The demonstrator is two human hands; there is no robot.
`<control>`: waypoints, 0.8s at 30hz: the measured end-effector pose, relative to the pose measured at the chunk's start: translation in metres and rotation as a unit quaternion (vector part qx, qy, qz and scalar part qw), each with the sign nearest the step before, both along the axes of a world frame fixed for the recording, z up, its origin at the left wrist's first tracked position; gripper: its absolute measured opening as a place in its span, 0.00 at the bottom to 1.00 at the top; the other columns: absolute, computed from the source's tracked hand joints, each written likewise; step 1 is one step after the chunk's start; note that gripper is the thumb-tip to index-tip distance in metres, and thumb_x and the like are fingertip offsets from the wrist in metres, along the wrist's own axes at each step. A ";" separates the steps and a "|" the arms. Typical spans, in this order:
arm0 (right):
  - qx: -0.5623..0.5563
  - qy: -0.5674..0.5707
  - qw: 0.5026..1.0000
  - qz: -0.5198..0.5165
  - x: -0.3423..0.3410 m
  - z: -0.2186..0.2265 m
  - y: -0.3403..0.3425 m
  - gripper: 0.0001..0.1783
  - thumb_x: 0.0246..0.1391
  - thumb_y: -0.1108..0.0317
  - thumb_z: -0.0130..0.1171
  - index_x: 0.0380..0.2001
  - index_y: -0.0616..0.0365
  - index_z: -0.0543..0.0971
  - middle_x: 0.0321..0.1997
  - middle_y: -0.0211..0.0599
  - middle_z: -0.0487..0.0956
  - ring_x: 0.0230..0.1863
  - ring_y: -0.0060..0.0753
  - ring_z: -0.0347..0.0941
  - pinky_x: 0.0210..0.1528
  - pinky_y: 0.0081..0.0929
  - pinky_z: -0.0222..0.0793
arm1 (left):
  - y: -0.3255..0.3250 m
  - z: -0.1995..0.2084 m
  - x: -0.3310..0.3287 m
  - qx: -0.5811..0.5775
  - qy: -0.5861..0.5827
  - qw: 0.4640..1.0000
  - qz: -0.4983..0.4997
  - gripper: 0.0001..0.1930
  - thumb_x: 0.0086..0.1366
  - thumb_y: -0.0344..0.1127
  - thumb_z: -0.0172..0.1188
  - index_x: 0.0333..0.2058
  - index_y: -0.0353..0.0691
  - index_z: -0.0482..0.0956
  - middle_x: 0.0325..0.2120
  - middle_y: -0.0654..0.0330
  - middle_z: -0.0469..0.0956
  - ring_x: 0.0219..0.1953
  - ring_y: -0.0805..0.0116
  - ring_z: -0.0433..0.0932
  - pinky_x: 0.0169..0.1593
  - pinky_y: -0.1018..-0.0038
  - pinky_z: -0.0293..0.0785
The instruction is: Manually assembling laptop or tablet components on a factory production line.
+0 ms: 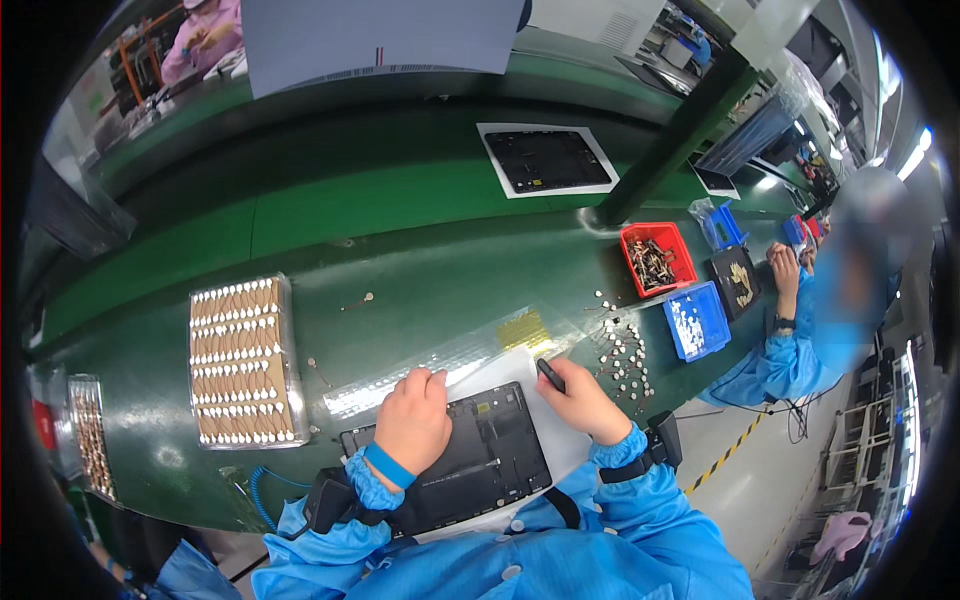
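A black tablet back housing (500, 445) lies in front of me on a white sheet (565, 440). My left hand (412, 425), with a blue band at the wrist, rests over the housing's upper left part. Its fingers are curled together, and whatever may be between them is hidden. My right hand (585, 400) is closed around a short black stick-like tool (550, 375), just beyond the housing's upper right corner. The tool's exact kind does not show. Beyond both hands lies a clear plastic sheet of small pockets (460, 362) with a yellow patch (524, 331).
Small round white parts with wires (622, 355) lie scattered at right, near a red bin (658, 258) and blue bin (697, 320). A tray of wired parts (243, 362) stands left. Another housing (545, 160) lies behind. A co-worker's hand (785, 268) is at far right.
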State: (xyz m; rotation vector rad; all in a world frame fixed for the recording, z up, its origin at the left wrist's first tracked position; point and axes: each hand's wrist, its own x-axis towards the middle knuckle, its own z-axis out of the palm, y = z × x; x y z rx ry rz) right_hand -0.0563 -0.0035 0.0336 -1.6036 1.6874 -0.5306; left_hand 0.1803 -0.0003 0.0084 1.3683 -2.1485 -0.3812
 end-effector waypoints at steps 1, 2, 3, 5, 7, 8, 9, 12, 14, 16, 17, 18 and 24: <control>-0.021 -0.036 0.999 0.015 -0.001 -0.002 0.002 0.07 0.49 0.70 0.55 0.30 0.63 0.71 0.24 0.37 0.70 0.27 0.25 0.64 0.31 0.24 0.62 | -0.001 0.000 -0.001 -0.004 -0.007 1.000 -0.004 0.16 0.44 0.27 0.57 0.36 0.36 0.71 0.27 0.53 0.71 0.32 0.53 0.71 0.36 0.64 0.70; -0.041 -0.072 0.996 0.029 -0.002 -0.003 0.004 0.07 0.50 0.71 0.54 0.30 0.63 0.70 0.23 0.34 0.69 0.27 0.22 0.62 0.30 0.23 0.61 | -0.001 0.002 -0.001 -0.004 -0.012 1.000 -0.012 0.14 0.45 0.30 0.59 0.34 0.36 0.72 0.27 0.54 0.70 0.32 0.54 0.71 0.35 0.65 0.70; -0.045 -0.079 0.996 0.025 -0.003 -0.002 0.005 0.07 0.50 0.71 0.54 0.30 0.63 0.70 0.23 0.34 0.69 0.27 0.22 0.62 0.30 0.23 0.61 | -0.002 0.003 -0.001 -0.004 -0.018 1.000 -0.020 0.13 0.46 0.34 0.60 0.32 0.36 0.74 0.27 0.55 0.70 0.32 0.55 0.71 0.34 0.65 0.70; -0.041 -0.113 0.992 0.030 -0.005 -0.001 0.006 0.06 0.50 0.71 0.54 0.30 0.62 0.69 0.23 0.29 0.69 0.26 0.20 0.62 0.28 0.21 0.61 | -0.004 0.003 0.000 0.030 -0.026 0.998 -0.038 0.11 0.48 0.35 0.60 0.30 0.37 0.74 0.26 0.55 0.70 0.32 0.55 0.71 0.34 0.64 0.69; -0.042 -0.129 0.990 0.031 -0.006 0.002 0.007 0.05 0.51 0.71 0.53 0.30 0.61 0.69 0.23 0.28 0.69 0.25 0.18 0.61 0.28 0.20 0.61 | -0.005 0.003 0.000 0.064 -0.035 0.996 -0.053 0.09 0.49 0.36 0.60 0.28 0.38 0.75 0.26 0.55 0.71 0.32 0.54 0.71 0.35 0.63 0.69; -0.040 -0.137 0.989 0.035 -0.006 0.004 0.008 0.05 0.52 0.71 0.52 0.30 0.61 0.69 0.24 0.27 0.69 0.24 0.17 0.61 0.27 0.19 0.60 | -0.006 0.002 0.000 0.054 -0.027 0.996 -0.060 0.07 0.50 0.35 0.59 0.26 0.39 0.75 0.25 0.55 0.71 0.31 0.54 0.71 0.35 0.63 0.69; -0.043 -0.145 0.988 0.033 -0.006 0.005 0.009 0.05 0.52 0.71 0.52 0.30 0.61 0.69 0.24 0.27 0.69 0.24 0.17 0.61 0.27 0.19 0.60 | -0.007 0.003 0.000 0.043 -0.019 0.997 -0.066 0.05 0.51 0.34 0.58 0.24 0.39 0.75 0.25 0.55 0.72 0.31 0.53 0.70 0.35 0.63 0.68; -0.013 -0.200 0.980 0.015 -0.009 0.016 0.014 0.05 0.53 0.71 0.51 0.29 0.61 0.69 0.26 0.30 0.71 0.23 0.17 0.62 0.27 0.17 0.61 | -0.008 0.008 -0.001 0.051 -0.060 0.992 -0.098 0.06 0.54 0.34 0.56 0.26 0.38 0.74 0.23 0.51 0.72 0.30 0.50 0.71 0.33 0.60 0.68; 0.009 -0.361 0.929 -0.087 -0.017 0.043 0.028 0.07 0.56 0.69 0.47 0.31 0.62 0.72 0.31 0.36 0.74 0.28 0.24 0.67 0.31 0.22 0.65 | -0.004 0.030 0.002 0.101 -0.035 0.992 -0.074 0.06 0.55 0.33 0.54 0.27 0.37 0.73 0.23 0.49 0.72 0.29 0.48 0.71 0.33 0.61 0.67; -0.136 -0.428 0.891 -0.071 -0.046 0.053 0.045 0.08 0.57 0.71 0.44 0.29 0.63 0.71 0.32 0.40 0.74 0.27 0.22 0.68 0.31 0.21 0.65 | -0.005 0.056 0.002 0.134 0.044 0.989 -0.035 0.07 0.58 0.33 0.51 0.30 0.35 0.71 0.23 0.44 0.71 0.28 0.43 0.71 0.31 0.56 0.67; -0.216 -0.455 0.862 -0.052 -0.059 0.057 0.051 0.09 0.58 0.70 0.42 0.28 0.63 0.70 0.30 0.41 0.73 0.24 0.22 0.66 0.28 0.20 0.65 | -0.011 0.071 0.002 0.104 0.091 0.990 0.017 0.05 0.59 0.31 0.49 0.29 0.35 0.70 0.23 0.45 0.71 0.28 0.44 0.71 0.31 0.61 0.68; -0.218 -0.475 0.845 -0.111 -0.070 0.064 0.060 0.11 0.59 0.68 0.42 0.27 0.63 0.69 0.27 0.39 0.71 0.20 0.21 0.64 0.23 0.19 0.62 | -0.021 0.083 0.000 0.066 0.134 0.987 0.066 0.05 0.60 0.30 0.49 0.28 0.35 0.69 0.20 0.50 0.69 0.23 0.55 0.70 0.28 0.68 0.66; -0.276 -0.456 0.816 -0.224 -0.121 0.040 0.079 0.08 0.57 0.69 0.44 0.25 0.58 0.66 0.23 0.31 0.64 0.13 0.13 0.50 0.15 0.13 0.50 | -0.168 0.038 0.024 0.073 0.621 0.740 0.247 0.11 0.64 0.36 0.47 0.38 0.33 0.70 0.29 0.65 0.71 0.31 0.76 0.68 0.35 0.77 0.66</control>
